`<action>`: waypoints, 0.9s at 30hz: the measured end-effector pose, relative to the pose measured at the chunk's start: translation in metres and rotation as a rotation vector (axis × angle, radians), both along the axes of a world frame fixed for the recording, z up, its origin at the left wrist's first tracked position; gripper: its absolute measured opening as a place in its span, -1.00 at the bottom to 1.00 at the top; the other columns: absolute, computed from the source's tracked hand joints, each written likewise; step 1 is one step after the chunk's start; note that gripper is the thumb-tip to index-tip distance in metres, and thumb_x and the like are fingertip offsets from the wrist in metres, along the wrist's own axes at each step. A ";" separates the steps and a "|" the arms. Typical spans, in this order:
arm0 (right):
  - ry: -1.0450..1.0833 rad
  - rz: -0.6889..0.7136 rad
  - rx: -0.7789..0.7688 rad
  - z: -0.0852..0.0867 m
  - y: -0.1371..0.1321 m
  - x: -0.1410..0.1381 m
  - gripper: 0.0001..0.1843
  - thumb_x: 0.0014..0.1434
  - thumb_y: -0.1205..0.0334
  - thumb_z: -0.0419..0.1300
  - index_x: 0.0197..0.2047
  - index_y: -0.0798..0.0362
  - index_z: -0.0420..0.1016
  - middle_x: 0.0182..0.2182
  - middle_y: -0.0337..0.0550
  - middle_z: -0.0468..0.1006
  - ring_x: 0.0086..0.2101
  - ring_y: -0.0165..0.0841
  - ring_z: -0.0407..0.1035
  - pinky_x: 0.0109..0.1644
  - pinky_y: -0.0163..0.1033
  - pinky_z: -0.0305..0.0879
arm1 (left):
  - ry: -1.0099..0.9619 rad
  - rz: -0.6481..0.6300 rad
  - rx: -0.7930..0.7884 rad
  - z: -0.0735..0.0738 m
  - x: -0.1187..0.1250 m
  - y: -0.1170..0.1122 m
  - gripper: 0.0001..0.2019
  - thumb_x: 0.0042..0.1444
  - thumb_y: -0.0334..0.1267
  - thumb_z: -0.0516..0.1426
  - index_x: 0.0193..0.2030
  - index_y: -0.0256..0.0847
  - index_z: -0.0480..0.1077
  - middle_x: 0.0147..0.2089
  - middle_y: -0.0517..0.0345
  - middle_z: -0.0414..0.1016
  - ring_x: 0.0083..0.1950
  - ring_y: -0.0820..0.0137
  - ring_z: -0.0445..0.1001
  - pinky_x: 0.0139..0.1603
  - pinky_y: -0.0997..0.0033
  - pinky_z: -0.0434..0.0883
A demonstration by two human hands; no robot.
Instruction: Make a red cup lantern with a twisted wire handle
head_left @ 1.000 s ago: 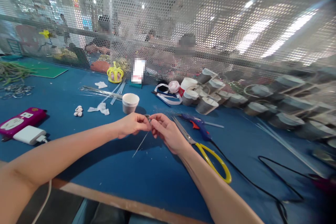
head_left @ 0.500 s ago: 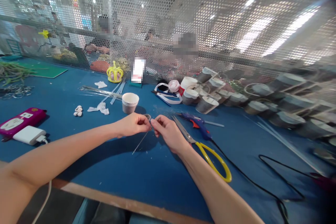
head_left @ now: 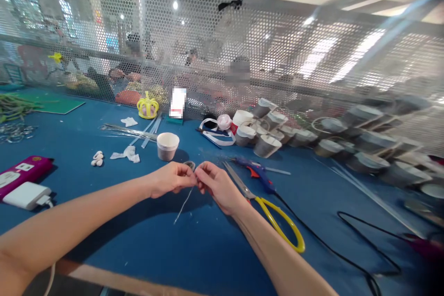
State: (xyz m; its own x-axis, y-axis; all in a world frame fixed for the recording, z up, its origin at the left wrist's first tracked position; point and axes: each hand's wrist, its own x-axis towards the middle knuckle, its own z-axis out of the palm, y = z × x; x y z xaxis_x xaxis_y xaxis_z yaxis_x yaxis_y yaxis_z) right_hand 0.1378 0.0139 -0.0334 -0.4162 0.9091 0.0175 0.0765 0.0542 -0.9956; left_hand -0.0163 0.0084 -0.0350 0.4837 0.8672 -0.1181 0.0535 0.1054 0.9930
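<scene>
Pinching a thin wire [head_left: 182, 206], the left hand [head_left: 175, 178] and right hand [head_left: 218, 185] meet fingertip to fingertip above the blue tabletop [head_left: 208, 259], on the near side of a white-rimmed cup [head_left: 167, 147]. The wire's tail slants down, free; a small coil [head_left: 189, 164] shows behind the fingers, its connection unclear. Judged by its fineness, the wire is light, bendable, somewhat springy and prone to kinking; the best hold is close to the bend.

left hand [head_left: 169, 179] and right hand [head_left: 219, 188] pinch a thin wire [head_left: 183, 206] close together, little cup [head_left: 167, 150] just past them, yellow-handled scissors [head_left: 261, 202] and blue glue gun [head_left: 265, 180] off right
</scene>
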 end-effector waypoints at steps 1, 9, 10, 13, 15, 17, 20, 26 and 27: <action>-0.021 -0.016 0.004 0.000 0.000 0.000 -0.72 0.01 0.03 0.14 -0.49 0.07 0.24 -0.65 -0.37 0.28 -0.62 -0.54 0.16 -0.54 -0.38 0.10 | 0.027 -0.001 0.033 -0.001 0.000 0.000 -0.72 -0.12 -0.09 0.15 -0.50 -0.28 0.23 -0.59 0.34 0.17 -0.63 0.64 0.00 -0.63 0.55 -0.05; -0.069 -0.058 0.031 0.000 0.000 0.000 -0.64 -0.01 -0.05 0.14 -0.55 0.06 0.19 -0.70 -0.40 0.22 -0.65 -0.54 0.11 -0.56 -0.38 0.06 | 0.106 -0.023 0.103 0.002 -0.003 0.000 -0.77 -0.06 -0.13 0.11 -0.45 -0.29 0.27 -0.59 0.33 0.14 -0.58 0.60 0.05 -0.61 0.56 0.01; -0.067 -0.060 0.029 0.001 -0.001 0.000 -0.64 -0.02 -0.05 0.14 -0.55 0.06 0.19 -0.71 -0.40 0.22 -0.65 -0.54 0.11 -0.56 -0.37 0.06 | 0.108 -0.028 0.101 0.004 -0.003 0.000 -0.78 -0.05 -0.15 0.10 -0.45 -0.29 0.27 -0.59 0.34 0.13 -0.58 0.60 0.04 -0.61 0.56 0.00; -0.084 -0.071 0.036 0.002 -0.002 0.000 -0.64 -0.01 -0.05 0.13 -0.55 0.06 0.19 -0.72 -0.41 0.21 -0.66 -0.54 0.10 -0.57 -0.37 0.04 | 0.133 -0.036 0.126 0.007 -0.003 -0.001 -0.80 -0.03 -0.17 0.09 -0.46 -0.29 0.26 -0.59 0.34 0.13 -0.58 0.61 0.03 -0.60 0.55 -0.01; -0.109 -0.080 0.060 0.003 -0.003 -0.001 -0.65 -0.01 -0.04 0.13 -0.55 0.06 0.20 -0.73 -0.41 0.20 -0.66 -0.54 0.09 -0.57 -0.37 0.04 | 0.147 -0.032 0.156 0.007 -0.003 -0.002 -0.80 -0.04 -0.19 0.10 -0.49 -0.29 0.25 -0.59 0.34 0.15 -0.56 0.60 0.04 -0.58 0.55 0.00; -0.134 -0.092 0.092 0.002 -0.004 -0.002 -0.66 0.00 -0.03 0.12 -0.55 0.06 0.21 -0.74 -0.41 0.20 -0.66 -0.54 0.08 -0.57 -0.37 0.03 | 0.146 -0.022 0.178 0.006 -0.002 -0.002 -0.80 -0.05 -0.19 0.12 -0.51 -0.30 0.24 -0.59 0.34 0.15 -0.56 0.60 0.05 -0.57 0.54 -0.01; -0.107 -0.082 0.078 0.001 -0.004 -0.002 -0.67 0.01 -0.02 0.12 -0.54 0.07 0.22 -0.71 -0.39 0.22 -0.65 -0.54 0.10 -0.56 -0.37 0.05 | 0.100 -0.014 0.131 0.004 0.000 -0.002 -0.76 -0.08 -0.15 0.13 -0.54 -0.29 0.23 -0.59 0.33 0.17 -0.59 0.61 0.03 -0.59 0.53 -0.03; 0.053 0.001 -0.014 -0.001 0.000 0.001 -0.72 0.01 0.02 0.15 -0.46 0.08 0.26 -0.62 -0.35 0.30 -0.60 -0.54 0.18 -0.52 -0.37 0.10 | -0.028 -0.026 -0.029 0.003 -0.001 -0.002 -0.74 -0.10 -0.13 0.15 -0.52 -0.28 0.22 -0.62 0.37 0.11 -0.66 0.66 -0.07 -0.64 0.53 -0.11; 0.037 -0.007 -0.010 -0.001 0.000 0.001 -0.71 0.01 0.03 0.15 -0.49 0.08 0.24 -0.64 -0.35 0.29 -0.61 -0.54 0.17 -0.52 -0.37 0.09 | -0.015 -0.048 -0.006 0.003 -0.002 -0.001 -0.75 -0.09 -0.13 0.14 -0.51 -0.29 0.23 -0.61 0.37 0.12 -0.65 0.65 -0.06 -0.64 0.54 -0.10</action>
